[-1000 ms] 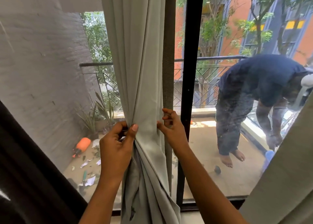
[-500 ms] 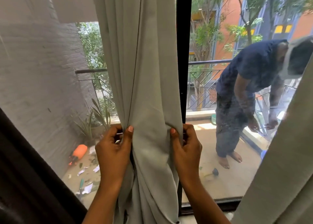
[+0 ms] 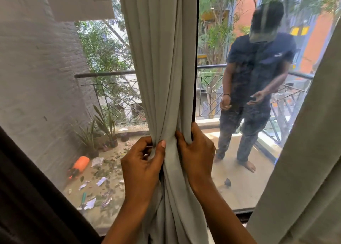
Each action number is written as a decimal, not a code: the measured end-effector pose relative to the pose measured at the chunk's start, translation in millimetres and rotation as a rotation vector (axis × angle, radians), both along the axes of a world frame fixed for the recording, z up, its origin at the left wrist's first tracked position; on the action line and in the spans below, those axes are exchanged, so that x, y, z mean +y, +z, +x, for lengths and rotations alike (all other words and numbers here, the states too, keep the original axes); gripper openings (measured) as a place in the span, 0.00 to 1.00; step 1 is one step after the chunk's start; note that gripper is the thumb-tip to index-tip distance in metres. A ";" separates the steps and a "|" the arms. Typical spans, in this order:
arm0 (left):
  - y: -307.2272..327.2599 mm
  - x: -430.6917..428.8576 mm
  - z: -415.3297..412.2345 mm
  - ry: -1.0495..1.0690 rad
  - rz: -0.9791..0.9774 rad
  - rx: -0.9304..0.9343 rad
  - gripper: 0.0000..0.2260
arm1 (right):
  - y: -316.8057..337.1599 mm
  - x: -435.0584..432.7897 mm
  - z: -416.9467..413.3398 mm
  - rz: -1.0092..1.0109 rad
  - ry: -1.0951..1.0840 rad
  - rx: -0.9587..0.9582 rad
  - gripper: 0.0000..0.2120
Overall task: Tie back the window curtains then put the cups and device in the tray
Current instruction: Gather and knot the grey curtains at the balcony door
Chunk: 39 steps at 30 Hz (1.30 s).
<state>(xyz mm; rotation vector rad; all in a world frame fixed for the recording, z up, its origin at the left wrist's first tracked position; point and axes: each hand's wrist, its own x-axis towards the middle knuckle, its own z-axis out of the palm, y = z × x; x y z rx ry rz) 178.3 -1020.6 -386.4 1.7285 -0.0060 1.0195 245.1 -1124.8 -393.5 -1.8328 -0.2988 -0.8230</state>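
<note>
A pale grey curtain (image 3: 162, 59) hangs down the middle of the window, gathered into a narrow bunch at hand height. My left hand (image 3: 143, 162) grips the bunch from the left, thumb laid across the front folds. My right hand (image 3: 196, 151) grips it from the right, fingers curled round behind the cloth. A second pale curtain (image 3: 310, 151) hangs at the right edge. No cups, device or tray are in view.
A dark curtain (image 3: 27, 197) crosses the lower left corner. Through the glass, a person in dark clothes (image 3: 256, 88) stands on the balcony by the railing (image 3: 105, 74). Potted plants (image 3: 103, 131), an orange container (image 3: 80, 163) and litter lie outside.
My right hand went from beside the curtain to gripping its right edge, and both hands squeezed the cloth into a tighter bunch. The person outside straightened up from bending over.
</note>
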 end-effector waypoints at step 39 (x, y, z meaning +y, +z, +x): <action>11.0 -0.3 2.0 0.238 0.806 0.139 0.17 | -2.4 -26.0 -31.3 0.075 0.054 -0.140 0.05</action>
